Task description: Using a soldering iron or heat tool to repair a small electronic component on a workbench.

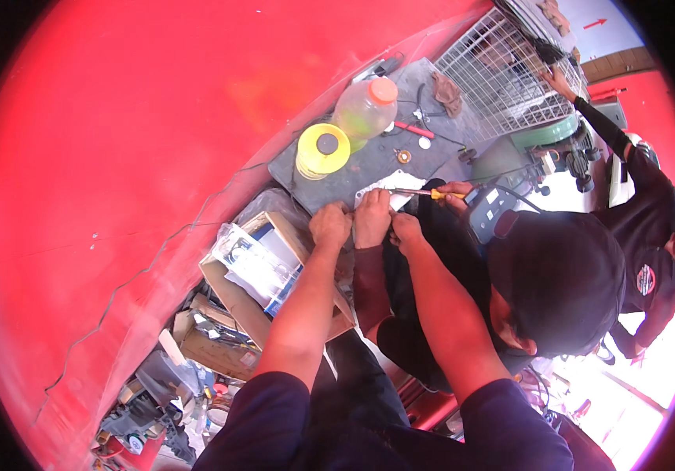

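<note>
My left hand is closed at the near edge of the dark worktop. My right hand is closed too, a short way to the right, and what either hand grips is hidden. Between them comes a co-worker's hand, pressed against a white flat piece on the worktop. The co-worker's other hand holds a slim tool with a yellow handle, its metal shaft pointing left over the white piece.
A yellow-topped container and a clear bottle with an orange cap stand farther back. A red-handled tool lies beyond. At left sits an open cardboard box. The co-worker's dark cap is close on the right; another person reaches toward a white wire rack.
</note>
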Demonstrator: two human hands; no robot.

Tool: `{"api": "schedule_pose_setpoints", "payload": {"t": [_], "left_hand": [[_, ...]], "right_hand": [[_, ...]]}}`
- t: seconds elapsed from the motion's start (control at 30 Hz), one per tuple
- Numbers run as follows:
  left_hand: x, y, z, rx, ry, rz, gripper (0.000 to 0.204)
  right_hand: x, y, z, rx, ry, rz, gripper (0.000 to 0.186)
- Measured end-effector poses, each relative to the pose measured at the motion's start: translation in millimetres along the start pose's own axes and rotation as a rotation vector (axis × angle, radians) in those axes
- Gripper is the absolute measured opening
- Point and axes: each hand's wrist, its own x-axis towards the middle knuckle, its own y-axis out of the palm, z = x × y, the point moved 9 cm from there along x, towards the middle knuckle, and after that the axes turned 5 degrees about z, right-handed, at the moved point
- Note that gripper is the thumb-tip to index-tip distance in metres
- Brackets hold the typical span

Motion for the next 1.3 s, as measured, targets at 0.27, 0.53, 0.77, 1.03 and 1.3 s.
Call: {"api": "schedule_pose_setpoints", "payload": {"t": [0.27, 0.53, 0.77, 1.03, 1.3], "left_hand": [[-1.2, -2.2, -1.1, 0.01, -0.035, 0.013, 0.021], [-1.1, -1.2, -3.2, 0.015, -0.011, -0.001, 0.022], [-3.0, -4.9, -4.7, 0.018, -0.001, -0.024, 0.023], [-2.8, -3.5, -5.8, 0.053, -0.002, -0.016, 0.024], [-3.8, -4.1, -11.3, 0.062, 0.021, -0.031, 0.023]], "right_hand": [[1.6, 0.0, 0.6, -0.08, 0.025, -0.041, 0.03], [13.6, -5.4, -6.2, -0.091, 0.019, -0.059, 0.032], [11.9, -4.3, -7.5, -0.067, 0.039, -0.067, 0.029], [15.3, -3.8, -7.8, -0.062, 0.024, -0.055, 0.028], [21.8, -7.4, -10.3, -0.053, -0.017, -0.095, 0.03]]}}
